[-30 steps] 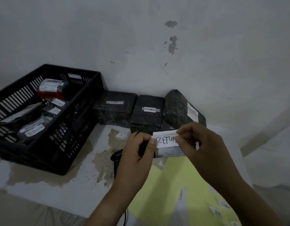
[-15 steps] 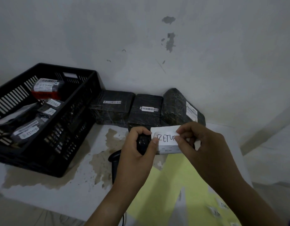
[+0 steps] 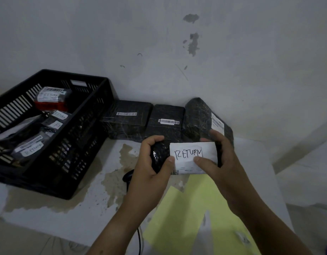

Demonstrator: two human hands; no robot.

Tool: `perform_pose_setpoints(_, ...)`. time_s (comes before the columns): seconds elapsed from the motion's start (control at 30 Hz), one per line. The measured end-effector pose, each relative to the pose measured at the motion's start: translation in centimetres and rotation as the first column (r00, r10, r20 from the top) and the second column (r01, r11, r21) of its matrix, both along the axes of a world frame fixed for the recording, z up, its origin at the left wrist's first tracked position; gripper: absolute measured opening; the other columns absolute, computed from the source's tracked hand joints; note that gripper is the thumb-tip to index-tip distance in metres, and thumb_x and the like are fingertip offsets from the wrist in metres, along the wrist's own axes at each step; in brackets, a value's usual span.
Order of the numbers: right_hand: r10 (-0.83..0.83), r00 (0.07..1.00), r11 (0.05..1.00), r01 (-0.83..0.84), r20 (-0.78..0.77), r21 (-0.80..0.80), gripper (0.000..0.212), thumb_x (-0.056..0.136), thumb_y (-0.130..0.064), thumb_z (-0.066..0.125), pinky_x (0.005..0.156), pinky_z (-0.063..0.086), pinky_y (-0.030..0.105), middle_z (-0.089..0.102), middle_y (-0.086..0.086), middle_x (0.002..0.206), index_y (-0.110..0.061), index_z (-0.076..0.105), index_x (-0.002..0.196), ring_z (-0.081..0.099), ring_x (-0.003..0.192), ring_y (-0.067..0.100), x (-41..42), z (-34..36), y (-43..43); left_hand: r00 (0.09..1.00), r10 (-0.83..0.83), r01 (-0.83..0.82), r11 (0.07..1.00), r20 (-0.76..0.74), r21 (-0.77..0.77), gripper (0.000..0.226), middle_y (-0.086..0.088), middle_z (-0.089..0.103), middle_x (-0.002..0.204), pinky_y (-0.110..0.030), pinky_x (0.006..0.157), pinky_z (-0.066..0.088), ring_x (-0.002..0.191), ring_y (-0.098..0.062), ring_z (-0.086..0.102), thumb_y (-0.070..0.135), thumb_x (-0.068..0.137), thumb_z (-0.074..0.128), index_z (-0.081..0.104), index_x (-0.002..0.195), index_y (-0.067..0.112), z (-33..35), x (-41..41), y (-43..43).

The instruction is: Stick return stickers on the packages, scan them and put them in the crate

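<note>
A small black-wrapped package (image 3: 159, 155) is held above the table between both hands. My left hand (image 3: 149, 166) grips its left end, thumb at the edge of the white RETURN sticker (image 3: 191, 153). My right hand (image 3: 219, 162) grips the right end, thumb pressing on the sticker, which lies flat on the package face. The black crate (image 3: 81, 144) stands at the left and holds several packages with RETURN stickers (image 3: 32, 146). Three black packages with barcode labels (image 3: 166, 122) lean against the wall behind my hands. The black scanner (image 3: 128, 178) lies on the table, mostly hidden by my left hand.
A yellow-green backing sheet (image 3: 186, 208) with a few stickers lies on the table under my forearms. The scanner's cable (image 3: 139, 240) hangs over the table's front edge. The white wall is close behind, and the table edge drops off at the right.
The sticker was pinched by its edges above the package; now it lies flat on the package, with both thumbs on it. My right hand shifted from pinching the sticker to gripping the package.
</note>
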State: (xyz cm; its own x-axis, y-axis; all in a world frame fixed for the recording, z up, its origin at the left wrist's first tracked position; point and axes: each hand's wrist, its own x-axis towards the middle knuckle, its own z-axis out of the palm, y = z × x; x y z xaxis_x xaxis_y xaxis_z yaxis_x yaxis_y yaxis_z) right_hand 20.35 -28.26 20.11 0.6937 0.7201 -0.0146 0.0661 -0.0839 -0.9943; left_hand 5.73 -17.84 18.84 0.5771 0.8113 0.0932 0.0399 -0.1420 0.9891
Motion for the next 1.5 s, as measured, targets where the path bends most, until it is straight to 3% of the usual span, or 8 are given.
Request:
perform_pose_setpoints(0.1, -0.087, 0.994, 0.996, 0.085, 0.067, 0.039, 0.054, 0.075, -0.038, 0.077, 0.066, 0.053, 0.013, 0.061, -0.02, 0.108, -0.037, 0.054, 0.123, 0.064, 0.09, -0.007, -1.1, 0.3, 0.6, 1.0, 0.014, -0.014, 1.0, 0.014, -0.019, 0.058, 0.022, 0.066, 0.112, -0.017, 0.078, 0.055, 0.1, 0.0, 0.068, 0.011, 0.097, 0.067, 0.04, 0.132, 0.05, 0.1, 0.1, 0.0)
perform_pose_setpoints(0.23, -0.139, 0.98, 0.989, 0.13, 0.146, 0.069, 0.031, 0.086, -0.021, 0.074, 0.059, 0.049, 0.01, 0.062, -0.017, 0.101, -0.032, 0.059, 0.111, 0.063, 0.084, -0.007, -1.6, 0.2, 1.1, 0.994, 0.109, -0.106, 0.99, 0.03, -0.096, 0.058, 0.02, 0.065, 0.113, -0.014, 0.074, 0.054, 0.096, 0.004, 0.067, 0.027, 0.088, 0.078, 0.046, 0.133, 0.044, 0.4, 0.8, 0.0)
perform_pose_setpoints(0.77, -0.102, 0.956, 0.995, 0.098, 0.273, 0.027, 0.032, 0.081, -0.02, 0.079, 0.064, 0.046, 0.006, 0.064, -0.018, 0.1, -0.033, 0.061, 0.104, 0.061, 0.088, -0.005, -2.4, -0.4, 2.7, 0.992, 0.126, -0.127, 0.991, -0.031, -0.044, 0.029, 0.006, 0.068, 0.104, -0.02, 0.069, 0.056, 0.086, -0.004, 0.069, 0.022, 0.096, 0.07, 0.058, 0.119, 0.033, -0.4, -0.3, 1.5)
perform_pose_setpoints(1.0, 0.03, 0.993, 0.999, -0.034, 0.117, 0.029, 0.033, 0.095, -0.014, 0.062, 0.07, 0.052, 0.015, 0.067, -0.016, 0.105, -0.032, 0.055, 0.122, 0.065, 0.093, -0.003, -4.0, -0.3, 6.3, 0.991, 0.127, -0.119, 0.984, 0.05, -0.13, 0.027, 0.013, 0.073, 0.105, -0.022, 0.076, 0.057, 0.096, -0.003, 0.071, 0.021, 0.102, 0.059, 0.055, 0.122, 0.037, 0.0, -4.4, 5.8)
perform_pose_setpoints(1.13, 0.1, 0.975, 0.995, -0.094, 0.198, -0.037, 0.028, 0.096, -0.024, 0.059, 0.077, 0.058, 0.041, 0.067, -0.01, 0.102, -0.039, 0.053, 0.119, 0.065, 0.092, 0.008, -5.6, -0.7, 9.0, 0.989, 0.133, -0.125, 0.985, 0.06, -0.115, 0.029, 0.014, 0.073, 0.106, -0.017, 0.078, 0.055, 0.098, 0.0, 0.07, 0.021, 0.103, 0.054, 0.053, 0.128, 0.036, 0.7, -8.0, 8.6)
perform_pose_setpoints(1.33, 0.19, 0.958, 0.981, -0.177, 0.216, -0.078, 0.022, 0.097, -0.02, 0.057, 0.073, 0.058, 0.053, 0.068, -0.006, 0.095, -0.04, 0.055, 0.107, 0.067, 0.089, 0.02, -9.9, -0.5, 16.0, 0.953, 0.257, -0.225, 0.954, -0.158, 0.197, 0.028, 0.021, 0.072, 0.111, -0.018, 0.089, 0.053, 0.108, 0.002, 0.066, 0.034, 0.1, 0.053, 0.059, 0.127, 0.03, -0.1, -18.8, 17.1)
perform_pose_setpoints(1.43, 0.23, 0.954, 0.971, -0.213, 0.192, -0.108, 0.022, 0.097, -0.016, 0.057, 0.073, 0.061, 0.043, 0.067, -0.01, 0.101, -0.036, 0.056, 0.105, 0.067, 0.089, 0.011, -11.8, -0.9, 20.3, 0.839, 0.426, -0.263, 0.862, -0.339, 0.434, 0.028, 0.016, 0.069, 0.105, -0.028, 0.08, 0.055, 0.099, 0.001, 0.066, 0.045, 0.099, 0.052, 0.064, 0.12, 0.03, -2.8, -26.1, 22.7)
perform_pose_setpoints(1.5, 0.261, 0.952, 0.961, -0.241, 0.162, -0.132, 0.02, 0.097, -0.013, 0.058, 0.07, 0.062, 0.038, 0.066, -0.009, 0.106, -0.031, 0.057, 0.105, 0.067, 0.092, 0.011, -13.0, -1.4, 23.4, 0.718, 0.514, -0.217, 0.806, -0.47, 0.55, 0.04, 0.004, 0.066, 0.124, -0.047, 0.093, 0.054, 0.114, -0.016, 0.063, 0.052, 0.102, 0.047, 0.065, 0.123, 0.022, -4.9, -30.2, 26.2)
